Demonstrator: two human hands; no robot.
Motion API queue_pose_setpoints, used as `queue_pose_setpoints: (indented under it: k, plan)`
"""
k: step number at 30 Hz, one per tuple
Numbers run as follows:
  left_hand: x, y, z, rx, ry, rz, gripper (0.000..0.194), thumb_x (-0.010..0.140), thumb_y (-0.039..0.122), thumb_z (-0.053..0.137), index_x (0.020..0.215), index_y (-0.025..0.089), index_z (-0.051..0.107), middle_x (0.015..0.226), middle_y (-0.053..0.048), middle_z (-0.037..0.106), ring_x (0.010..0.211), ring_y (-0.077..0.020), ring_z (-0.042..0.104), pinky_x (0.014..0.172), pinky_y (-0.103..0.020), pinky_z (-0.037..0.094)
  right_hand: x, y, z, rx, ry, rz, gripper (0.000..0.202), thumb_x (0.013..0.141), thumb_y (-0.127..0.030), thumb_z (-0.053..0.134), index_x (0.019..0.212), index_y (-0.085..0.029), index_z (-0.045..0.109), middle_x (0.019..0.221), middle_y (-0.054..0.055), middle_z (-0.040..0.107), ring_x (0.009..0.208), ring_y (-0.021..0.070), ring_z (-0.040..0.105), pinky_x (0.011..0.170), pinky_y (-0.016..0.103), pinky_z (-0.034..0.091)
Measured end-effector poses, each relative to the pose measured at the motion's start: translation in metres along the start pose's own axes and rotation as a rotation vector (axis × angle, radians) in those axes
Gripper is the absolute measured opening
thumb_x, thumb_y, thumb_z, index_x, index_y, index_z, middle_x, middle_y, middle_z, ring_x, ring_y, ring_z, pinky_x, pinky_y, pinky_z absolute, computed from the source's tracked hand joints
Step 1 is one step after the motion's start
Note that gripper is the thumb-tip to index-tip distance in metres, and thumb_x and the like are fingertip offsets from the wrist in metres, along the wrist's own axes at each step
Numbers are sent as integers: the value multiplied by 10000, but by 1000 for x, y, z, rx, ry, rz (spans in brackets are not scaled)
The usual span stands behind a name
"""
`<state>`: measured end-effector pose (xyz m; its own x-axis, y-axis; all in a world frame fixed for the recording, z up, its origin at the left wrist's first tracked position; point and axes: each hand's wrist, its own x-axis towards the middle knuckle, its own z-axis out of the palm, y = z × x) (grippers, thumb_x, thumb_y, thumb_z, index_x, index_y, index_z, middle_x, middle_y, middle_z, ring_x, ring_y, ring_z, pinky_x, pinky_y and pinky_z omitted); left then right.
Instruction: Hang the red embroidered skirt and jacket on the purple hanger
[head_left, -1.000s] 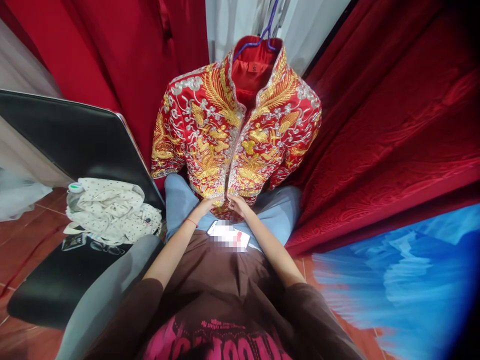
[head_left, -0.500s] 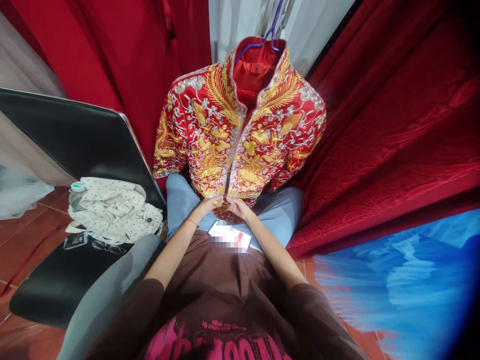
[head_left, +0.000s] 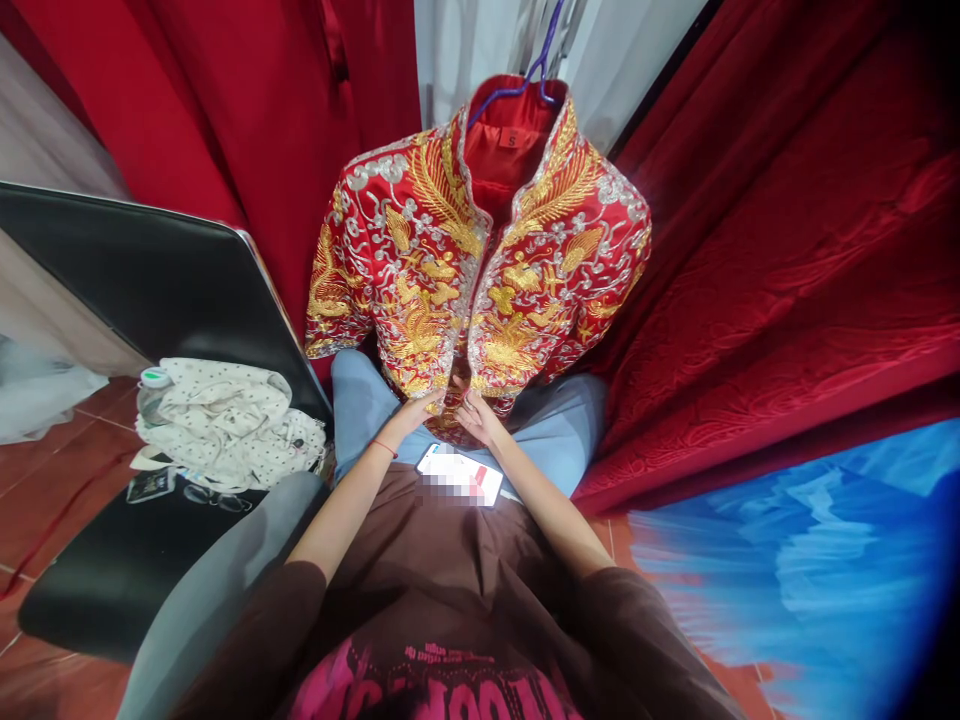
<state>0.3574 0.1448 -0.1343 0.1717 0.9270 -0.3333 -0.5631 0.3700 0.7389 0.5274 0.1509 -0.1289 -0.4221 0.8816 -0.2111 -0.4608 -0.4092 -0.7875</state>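
Note:
A red jacket (head_left: pixel 420 270) with gold and silver embroidery hangs in front of me on a purple hanger (head_left: pixel 541 68), its front parted. My left hand (head_left: pixel 412 415) is closed on the lower front edge, at the left side of the opening. My right hand (head_left: pixel 478 416) is at the bottom corner of the other front edge, its thumb and forefinger against the cloth and its other fingers partly curled. A lit phone (head_left: pixel 459 474) lies in my lap just below both hands.
Left of me a black chair (head_left: pixel 90 560) bears a spotted white cloth (head_left: pixel 217 415), glasses (head_left: pixel 217 496) and a small dark packet (head_left: pixel 151 484). Red curtains (head_left: pixel 787 260) hang on both sides. Blue tulle (head_left: pixel 825 530) spreads at the lower right.
The front edges, nearly together before, now stand apart near the hem. My right hand has shifted slightly right and turned, showing more of its fingers.

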Motion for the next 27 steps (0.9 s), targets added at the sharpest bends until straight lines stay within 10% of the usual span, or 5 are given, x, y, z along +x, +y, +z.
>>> queue_pose_setpoints:
  k: [9, 27]
  plan:
    - [5, -2, -1, 43, 42, -14, 268, 697, 215, 802, 940, 115, 753, 911, -91, 770, 891, -201, 711, 940, -339, 529, 13, 8, -11, 5, 238, 52, 215, 682, -257, 782, 690, -208, 573, 510, -66, 530, 473, 69, 447, 503, 214, 371]
    - [2, -8, 6, 163, 137, 51, 440, 546, 197, 907, 942, 93, 745, 821, -99, 772, 915, -255, 728, 930, -387, 547, 10, 20, -2, -68, 190, -27, 366, 565, -361, 849, 604, -200, 522, 474, -87, 477, 461, 52, 388, 475, 213, 309]
